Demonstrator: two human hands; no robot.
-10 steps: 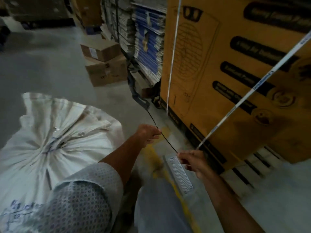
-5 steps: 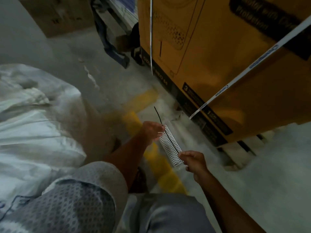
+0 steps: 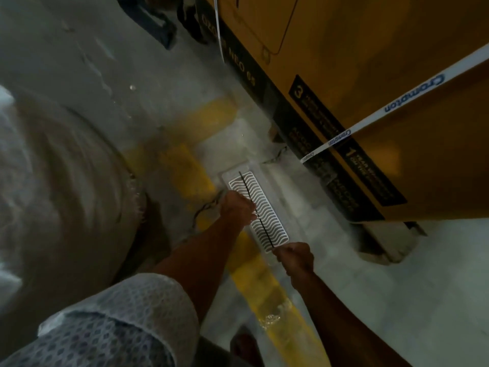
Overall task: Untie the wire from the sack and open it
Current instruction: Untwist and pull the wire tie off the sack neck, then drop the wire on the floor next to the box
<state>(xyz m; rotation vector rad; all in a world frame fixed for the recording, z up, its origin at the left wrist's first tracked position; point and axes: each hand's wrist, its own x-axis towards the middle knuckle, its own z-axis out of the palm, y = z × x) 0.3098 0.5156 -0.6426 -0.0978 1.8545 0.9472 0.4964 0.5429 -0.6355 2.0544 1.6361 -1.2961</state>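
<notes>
Fingers (image 3: 281, 254) pinch thin, straight black wire (image 3: 258, 213).

Open floor (image 3: 87, 62) between sack (image 3: 53, 181), carton (image 3: 370, 75)

dim, yellowish | sack (image 3: 39, 181) motion-blurred (left edge) | corners seem warped

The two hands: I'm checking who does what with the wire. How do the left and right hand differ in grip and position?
The right hand is a closed fist on the near end of the black wire; the left hand pinches it further along. The left hand sits farther from the camera, by the patterned white strip; the right sits just below it. Both grip the same wire.
</notes>
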